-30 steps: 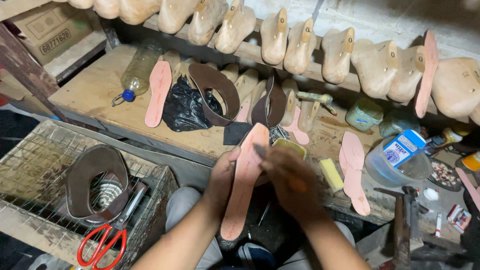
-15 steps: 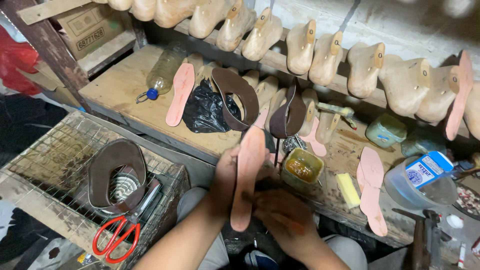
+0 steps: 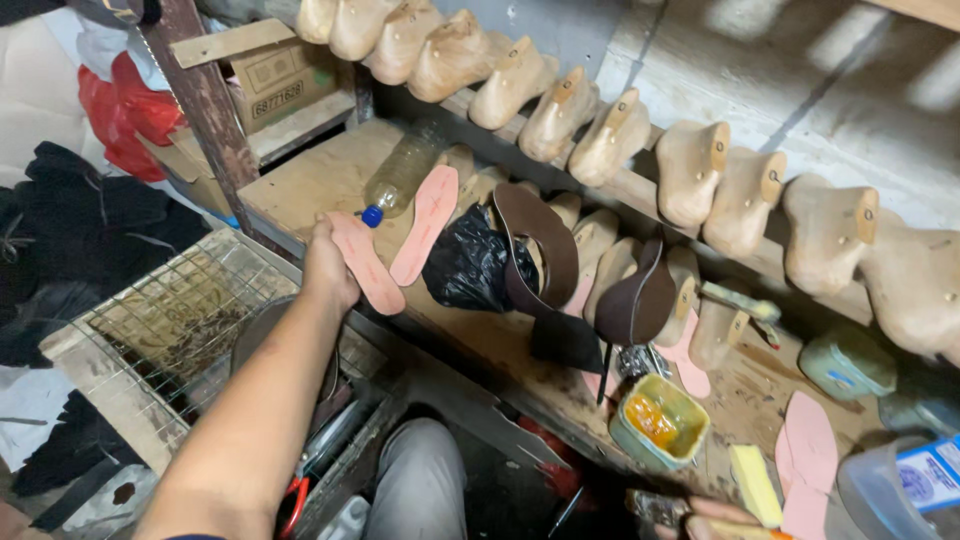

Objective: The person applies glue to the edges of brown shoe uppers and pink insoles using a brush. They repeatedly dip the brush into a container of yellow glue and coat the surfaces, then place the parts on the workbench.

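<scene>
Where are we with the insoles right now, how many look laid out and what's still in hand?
Looks done: one pink insole already lies on the wooden bench beside the plastic bottle. In hand: the left hand holds a second pink insole at the bench edge next to it. The right hand is low by the open glue tin; its grip is unclear. Left: more pink insoles lie at the right.

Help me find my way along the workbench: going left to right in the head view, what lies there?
Left hand holding a pink insole → plastic bottle → black bag → brown leather strap → glue pot → yellow sponge → pink insoles.
</scene>
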Tool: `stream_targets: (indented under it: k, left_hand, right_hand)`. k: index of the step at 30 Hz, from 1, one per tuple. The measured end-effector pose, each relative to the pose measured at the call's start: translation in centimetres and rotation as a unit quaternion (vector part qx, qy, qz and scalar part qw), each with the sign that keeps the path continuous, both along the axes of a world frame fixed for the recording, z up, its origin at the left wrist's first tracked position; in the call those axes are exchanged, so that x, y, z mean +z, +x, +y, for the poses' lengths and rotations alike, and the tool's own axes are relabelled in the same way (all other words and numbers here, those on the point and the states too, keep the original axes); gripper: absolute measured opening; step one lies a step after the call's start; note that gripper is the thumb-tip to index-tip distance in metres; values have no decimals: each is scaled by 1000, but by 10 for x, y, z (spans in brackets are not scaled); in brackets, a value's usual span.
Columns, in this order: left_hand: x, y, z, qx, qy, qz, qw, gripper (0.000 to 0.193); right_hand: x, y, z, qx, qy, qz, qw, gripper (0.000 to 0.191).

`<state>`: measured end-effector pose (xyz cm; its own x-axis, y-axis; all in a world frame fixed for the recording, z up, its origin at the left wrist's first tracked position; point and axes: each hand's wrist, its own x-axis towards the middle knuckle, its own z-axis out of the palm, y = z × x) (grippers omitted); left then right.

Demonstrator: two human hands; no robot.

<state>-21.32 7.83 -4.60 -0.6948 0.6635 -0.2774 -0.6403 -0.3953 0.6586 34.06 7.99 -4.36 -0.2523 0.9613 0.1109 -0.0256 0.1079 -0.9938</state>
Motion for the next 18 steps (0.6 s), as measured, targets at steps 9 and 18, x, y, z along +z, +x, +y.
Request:
stream_targets:
  k: [9,18]
  left_hand:
    - [18,-78,25,104,-150,132,974,61]
    - [6,-65,9,175,-213,309,910,22]
  right_hand:
    - [6,-60,57,-57,-18,2,998,25]
    - [59,23,38,-194,-4,162,967,25]
